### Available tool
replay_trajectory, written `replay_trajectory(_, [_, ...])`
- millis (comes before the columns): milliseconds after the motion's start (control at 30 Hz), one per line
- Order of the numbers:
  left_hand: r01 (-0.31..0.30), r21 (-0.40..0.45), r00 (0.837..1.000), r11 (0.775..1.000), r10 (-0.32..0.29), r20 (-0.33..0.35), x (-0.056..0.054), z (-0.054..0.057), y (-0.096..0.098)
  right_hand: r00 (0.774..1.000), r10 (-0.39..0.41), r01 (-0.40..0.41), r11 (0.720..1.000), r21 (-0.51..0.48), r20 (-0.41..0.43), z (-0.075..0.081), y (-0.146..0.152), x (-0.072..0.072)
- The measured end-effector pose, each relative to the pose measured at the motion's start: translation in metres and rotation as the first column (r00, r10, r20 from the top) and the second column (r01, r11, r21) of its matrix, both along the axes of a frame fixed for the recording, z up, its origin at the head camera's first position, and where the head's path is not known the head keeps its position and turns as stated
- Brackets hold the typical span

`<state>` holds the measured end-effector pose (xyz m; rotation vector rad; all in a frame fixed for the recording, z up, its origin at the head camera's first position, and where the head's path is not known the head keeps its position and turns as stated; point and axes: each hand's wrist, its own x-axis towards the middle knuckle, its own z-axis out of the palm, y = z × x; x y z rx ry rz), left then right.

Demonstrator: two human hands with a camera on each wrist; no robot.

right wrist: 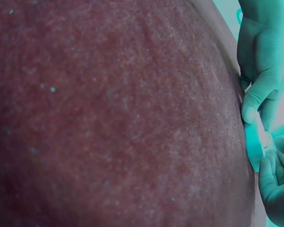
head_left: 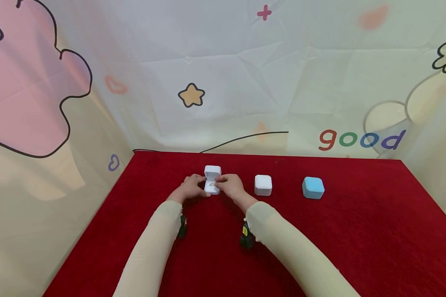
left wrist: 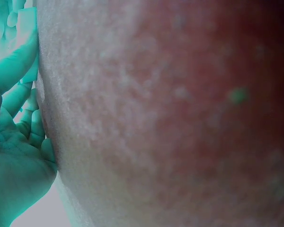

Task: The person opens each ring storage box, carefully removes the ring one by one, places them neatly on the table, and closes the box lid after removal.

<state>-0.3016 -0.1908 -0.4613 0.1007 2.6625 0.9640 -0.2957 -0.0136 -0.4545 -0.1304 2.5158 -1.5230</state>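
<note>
In the head view, a small white ring box (head_left: 212, 170) stands with its lid raised on the red cloth. Inside it shows a ring (head_left: 211, 184) in the white padding. My left hand (head_left: 190, 187) grips the box from its left side, thumb at the lower front edge and fingers behind. From the right, my right hand (head_left: 231, 186) reaches into the box and pinches the ring with thumb and forefinger. The right wrist view shows my left thumb (right wrist: 250, 113) on the box (right wrist: 253, 142) and my right fingers close together at its inside.
To the right stands a closed white box (head_left: 263, 185), then a closed light-blue box (head_left: 313, 188). All sit on the red cloth (head_left: 223, 264) covering the table. A printed curtain (head_left: 223, 82) hangs behind and beside it. Cloth fills most of both wrist views.
</note>
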Motion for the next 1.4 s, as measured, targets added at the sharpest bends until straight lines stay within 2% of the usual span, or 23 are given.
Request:
replay_trajectory(433, [-0.011, 0.011, 1.000, 1.000, 0.011, 0.015, 0.001, 0.001, 0.000, 0.998, 0.045, -0.040, 0.994, 0.099, -0.052, -0.003, 0.000, -0.005])
replay_trajectory(1133, [-0.001, 0.005, 1.000, 1.000, 0.001, 0.002, -0.001, -0.001, -0.001, 0.995, 0.074, -0.061, 0.985, 0.160, -0.072, -0.004, -0.001, -0.009])
replay_trajectory(1400, [0.003, -0.001, 1.000, 1.000, -0.003, -0.005, -0.001, -0.001, -0.002, 0.991, 0.078, -0.057, 0.981, 0.186, -0.107, -0.006, -0.003, -0.011])
